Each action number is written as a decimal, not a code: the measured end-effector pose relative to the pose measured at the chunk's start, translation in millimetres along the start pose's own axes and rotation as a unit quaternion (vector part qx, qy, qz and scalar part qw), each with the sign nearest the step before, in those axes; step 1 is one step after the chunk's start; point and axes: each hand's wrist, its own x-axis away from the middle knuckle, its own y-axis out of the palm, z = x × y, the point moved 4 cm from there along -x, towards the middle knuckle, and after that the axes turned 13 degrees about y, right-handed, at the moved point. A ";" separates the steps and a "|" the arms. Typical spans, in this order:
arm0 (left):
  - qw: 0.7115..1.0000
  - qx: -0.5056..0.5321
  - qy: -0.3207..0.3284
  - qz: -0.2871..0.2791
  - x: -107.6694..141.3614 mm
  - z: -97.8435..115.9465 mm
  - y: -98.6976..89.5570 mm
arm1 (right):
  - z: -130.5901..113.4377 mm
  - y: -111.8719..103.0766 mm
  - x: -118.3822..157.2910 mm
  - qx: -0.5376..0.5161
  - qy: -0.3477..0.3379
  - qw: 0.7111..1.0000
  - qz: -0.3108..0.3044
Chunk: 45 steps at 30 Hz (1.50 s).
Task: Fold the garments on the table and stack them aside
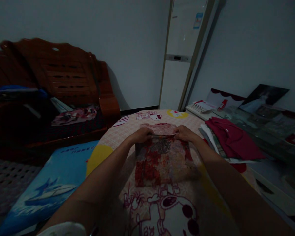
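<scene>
Both hands are gripping the far edge of a red-and-brown patterned cloth (pixel 162 160), left hand (pixel 143 134) on its far left corner, right hand (pixel 184 133) on its far right, fingers pinching, hands apart with the pinkish edge stretching between them. Cloth is lying flat, folded into a rough rectangle, on the round table's cartoon-print cover (pixel 113 134), mid-table. Stack of folded clothes (pixel 232 137), maroon on top, is sitting to the right, near the glass-topped cabinet (pixel 250 123). Blue bag (pixel 61 183) with a boat print is standing low on the left; wooden bench (pixel 64 75) is sitting behind it, patterned fabric (pixel 76 115) lying on its seat.
</scene>
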 end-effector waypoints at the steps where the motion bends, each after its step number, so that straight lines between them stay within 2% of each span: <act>1: 1.000 -0.010 0.003 0.010 -4.3 -6.1 -3.2 | -0.5 -1.8 -8.1 0.004 0.002 1.000 0.002; 4: 0.999 -0.028 -0.002 0.025 -16.9 -24.5 -12.6 | 0.1 -7.6 -32.7 0.020 0.019 1.000 0.011; 12: 0.996 -0.076 -0.039 -0.010 -57.2 -71.2 -31.5 | 0.2 -25.7 -89.5 0.078 0.089 0.991 0.060; 15: 0.991 -0.112 -0.062 -0.028 -70.9 -87.6 -27.1 | -0.3 -20.5 -106.4 0.114 0.104 0.986 0.067; 21: 0.975 -0.148 -0.158 -0.049 -81.5 -110.6 -3.0 | 5.1 8.4 -130.1 0.162 0.094 0.977 0.101; 24: 0.968 -0.155 -0.194 -0.038 -78.3 -110.6 8.8 | 8.5 18.7 -128.8 0.172 0.089 0.974 0.117; 26: 0.964 -0.165 -0.208 -0.005 -73.1 -104.3 14.5 | 7.9 22.7 -121.3 0.177 0.082 0.971 0.138; 29: 0.966 -0.180 -0.171 0.075 -62.7 -84.8 21.8 | 0.5 30.8 -104.3 0.175 0.039 0.966 0.184; 31: 0.974 -0.160 -0.123 0.107 -54.6 -69.9 29.8 | -5.0 42.3 -94.2 0.156 -0.003 0.970 0.185; 33: 0.986 -0.119 -0.066 0.096 -47.6 -57.7 41.5 | -6.4 57.7 -88.1 0.134 -0.035 0.978 0.158; 36: 0.995 -0.090 -0.006 0.038 -40.0 -49.8 58.5 | 1.9 78.8 -86.9 0.131 -0.044 0.983 0.125; 39: 0.995 -0.098 -0.016 -0.001 -36.9 -57.8 65.9 | 17.2 88.3 -91.9 0.137 -0.023 0.982 0.132; 42: 0.990 -0.128 -0.056 0.009 -36.5 -72.8 62.7 | 28.8 87.5 -98.5 0.130 -0.008 0.981 0.144; 45: 0.987 -0.145 -0.063 0.009 -35.9 -82.2 59.3 | 32.9 83.4 -101.2 0.125 0.002 0.983 0.131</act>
